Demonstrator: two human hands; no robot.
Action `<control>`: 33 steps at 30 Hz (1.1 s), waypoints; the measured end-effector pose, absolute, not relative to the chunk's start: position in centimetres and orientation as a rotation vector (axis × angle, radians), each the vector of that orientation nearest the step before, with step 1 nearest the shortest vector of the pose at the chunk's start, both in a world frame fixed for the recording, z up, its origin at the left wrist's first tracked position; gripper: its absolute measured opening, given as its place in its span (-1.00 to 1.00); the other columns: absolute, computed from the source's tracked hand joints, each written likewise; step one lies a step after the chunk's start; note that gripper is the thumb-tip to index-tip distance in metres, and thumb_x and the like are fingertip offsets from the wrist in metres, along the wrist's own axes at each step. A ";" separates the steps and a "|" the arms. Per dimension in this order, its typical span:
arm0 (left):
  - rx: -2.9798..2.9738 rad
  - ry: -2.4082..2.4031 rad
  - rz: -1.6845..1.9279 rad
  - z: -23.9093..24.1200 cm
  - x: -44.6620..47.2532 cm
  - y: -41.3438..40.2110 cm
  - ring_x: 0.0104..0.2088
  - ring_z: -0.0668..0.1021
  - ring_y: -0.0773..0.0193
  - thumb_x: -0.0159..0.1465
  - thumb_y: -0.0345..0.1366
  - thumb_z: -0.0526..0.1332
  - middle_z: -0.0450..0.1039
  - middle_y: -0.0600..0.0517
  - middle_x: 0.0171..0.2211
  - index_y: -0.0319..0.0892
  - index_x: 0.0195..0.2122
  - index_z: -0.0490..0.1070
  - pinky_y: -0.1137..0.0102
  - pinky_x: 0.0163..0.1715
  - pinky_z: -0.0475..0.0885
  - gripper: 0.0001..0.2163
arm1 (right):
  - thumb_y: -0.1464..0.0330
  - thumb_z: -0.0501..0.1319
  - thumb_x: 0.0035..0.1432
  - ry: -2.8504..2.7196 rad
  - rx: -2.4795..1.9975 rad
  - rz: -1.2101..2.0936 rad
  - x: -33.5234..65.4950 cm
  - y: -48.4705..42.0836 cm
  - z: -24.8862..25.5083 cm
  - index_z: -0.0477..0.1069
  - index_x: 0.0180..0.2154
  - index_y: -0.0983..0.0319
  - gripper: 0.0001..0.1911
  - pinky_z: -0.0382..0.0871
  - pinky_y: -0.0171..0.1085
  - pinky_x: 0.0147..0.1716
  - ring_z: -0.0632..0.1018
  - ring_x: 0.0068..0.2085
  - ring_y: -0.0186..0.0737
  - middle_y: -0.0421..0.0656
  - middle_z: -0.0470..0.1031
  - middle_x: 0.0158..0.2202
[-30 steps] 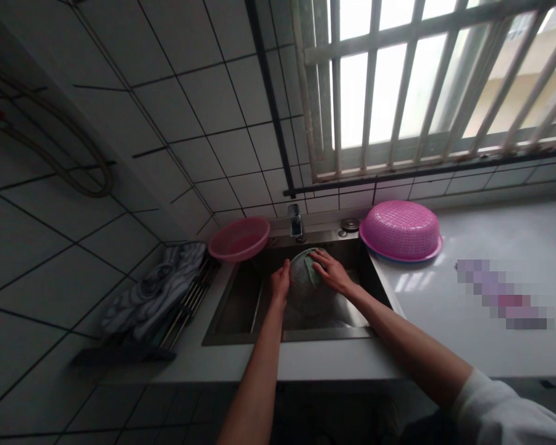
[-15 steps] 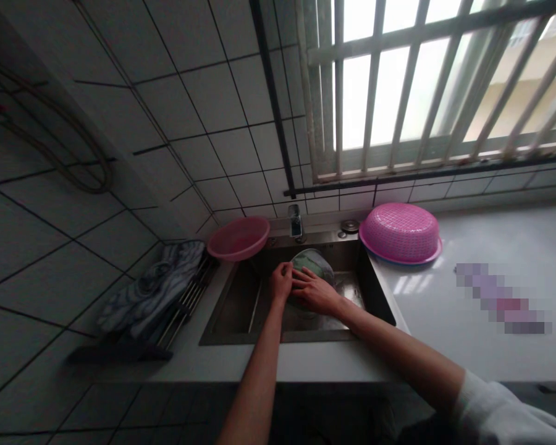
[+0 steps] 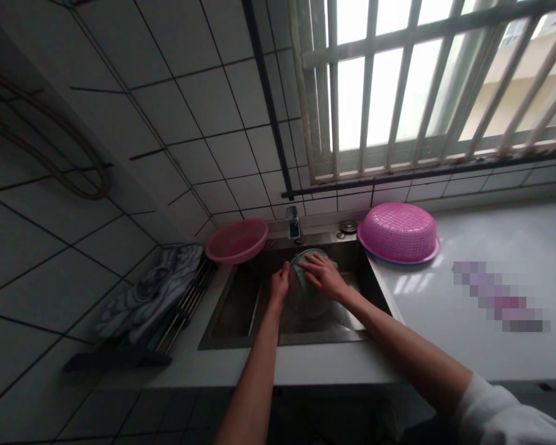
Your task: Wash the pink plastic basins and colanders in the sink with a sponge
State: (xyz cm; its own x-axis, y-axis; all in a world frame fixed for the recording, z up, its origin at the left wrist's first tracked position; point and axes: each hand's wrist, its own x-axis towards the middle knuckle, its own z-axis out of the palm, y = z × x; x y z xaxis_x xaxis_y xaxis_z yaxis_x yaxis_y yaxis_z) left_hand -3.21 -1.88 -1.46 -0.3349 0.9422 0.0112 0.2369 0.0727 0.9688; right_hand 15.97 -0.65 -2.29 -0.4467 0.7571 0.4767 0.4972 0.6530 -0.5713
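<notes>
Both my hands are down in the steel sink (image 3: pixel 241 309). My left hand (image 3: pixel 279 285) grips the left edge of a round metal bowl (image 3: pixel 306 300) that stands tilted in the basin. My right hand (image 3: pixel 323 277) presses a green cloth (image 3: pixel 301 264) against the bowl's upper side, fingers laid flat over it. The bowl's lower part is dim and partly hidden by my right wrist.
A tap (image 3: pixel 294 224) stands behind the sink. A pink basin (image 3: pixel 238 240) sits at the sink's left corner, an upturned pink colander (image 3: pixel 398 232) on the white counter (image 3: pixel 491 247) to the right. A striped cloth (image 3: pixel 152 293) lies on a rack at left. Barred window above.
My right hand with the cloth slid down to the bowl's left side near my left hand, then moved back up onto the bowl's top. The left hand stayed at the bowl's edge.
</notes>
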 end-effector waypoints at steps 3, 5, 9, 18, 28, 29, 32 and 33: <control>1.307 1.645 1.287 -1.5 -3.1 -1.9 -0.32 0.56 0.13 0.19 0.31 0.13 0.57 -0.09 -0.40 -0.23 -0.39 0.53 0.35 -0.30 0.41 -0.40 | 0.34 0.22 0.30 -2.347 -0.798 0.315 14.5 -2.4 -1.6 0.38 0.24 -0.03 -0.51 -0.07 0.25 0.38 0.16 0.42 0.08 -0.15 0.24 0.38; 1.372 1.759 1.269 -1.3 -3.0 -2.0 -0.20 0.59 0.08 0.30 0.14 0.11 0.62 -0.16 -0.28 -0.22 -0.33 0.56 0.31 -0.17 0.43 -0.52 | 0.37 0.25 0.28 -2.413 -0.765 0.278 13.7 -3.0 -1.3 0.38 0.24 0.00 -0.49 -0.05 0.24 0.37 0.16 0.42 0.09 -0.12 0.22 0.39; 1.399 1.937 1.274 -0.6 -3.0 -2.1 -0.07 0.60 0.07 0.36 -0.10 0.09 0.62 -0.17 -0.12 -0.16 -0.22 0.57 0.29 -0.03 0.41 -0.69 | 0.37 0.28 0.26 -2.463 -0.707 0.262 13.1 -3.3 -1.3 0.42 0.20 0.02 -0.52 -0.06 0.20 0.39 0.13 0.43 0.07 -0.14 0.18 0.40; 0.970 1.819 1.264 -0.8 -3.6 -2.1 -0.61 0.38 0.28 0.11 0.38 0.13 0.30 0.09 -0.68 -0.16 -0.53 0.35 0.40 -0.58 0.22 -0.39 | 0.11 0.09 0.39 -1.988 -1.011 0.723 17.7 1.3 -3.3 0.33 0.30 0.10 -0.48 0.25 0.03 0.30 0.36 0.32 -0.02 -0.05 0.32 0.33; 1.262 1.869 1.308 -2.1 -4.6 -1.6 -0.53 0.34 0.29 0.05 0.52 -0.03 0.30 0.05 -0.63 -0.20 -0.58 0.38 0.41 -0.52 0.20 -0.24 | 0.21 0.21 0.33 -2.219 -0.688 0.447 15.0 -2.0 -0.8 0.47 0.16 -0.08 -0.62 0.08 0.13 0.36 0.28 0.37 -0.02 -0.22 0.38 0.29; 1.271 1.918 1.299 -2.0 -4.6 -1.7 -0.53 0.34 0.28 0.09 0.51 -0.06 0.30 0.04 -0.64 -0.20 -0.59 0.37 0.41 -0.52 0.19 -0.24 | 0.18 0.20 0.34 -2.135 -0.752 0.509 15.5 -1.3 -1.1 0.46 0.18 -0.04 -0.61 0.13 0.10 0.35 0.31 0.35 -0.03 -0.18 0.38 0.29; 1.299 2.065 1.259 -1.8 -4.7 -1.9 -0.53 0.37 0.24 0.18 0.45 -0.14 0.30 0.00 -0.65 -0.16 -0.63 0.32 0.38 -0.51 0.15 -0.26 | 0.13 0.10 0.39 -1.867 -0.962 0.718 17.0 0.5 -2.2 0.42 0.22 0.07 -0.55 0.28 0.02 0.28 0.40 0.29 -0.05 -0.08 0.39 0.28; 1.313 2.096 1.247 -1.7 -4.7 -2.0 -0.53 0.38 0.23 0.20 0.43 -0.15 0.31 -0.01 -0.64 -0.15 -0.63 0.31 0.37 -0.50 0.15 -0.28 | 0.13 0.08 0.40 -1.833 -0.996 0.751 17.3 0.7 -2.4 0.42 0.23 0.09 -0.54 0.30 0.01 0.27 0.41 0.28 -0.05 -0.06 0.39 0.28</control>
State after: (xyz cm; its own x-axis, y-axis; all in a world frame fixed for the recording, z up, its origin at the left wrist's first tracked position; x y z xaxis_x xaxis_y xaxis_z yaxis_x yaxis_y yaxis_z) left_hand -4.69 -1.99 -1.72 -0.4979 0.8563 0.1371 0.5293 0.1749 0.8302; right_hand 17.26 0.70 -2.44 -0.2789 0.8654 0.4164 0.3246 0.4930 -0.8072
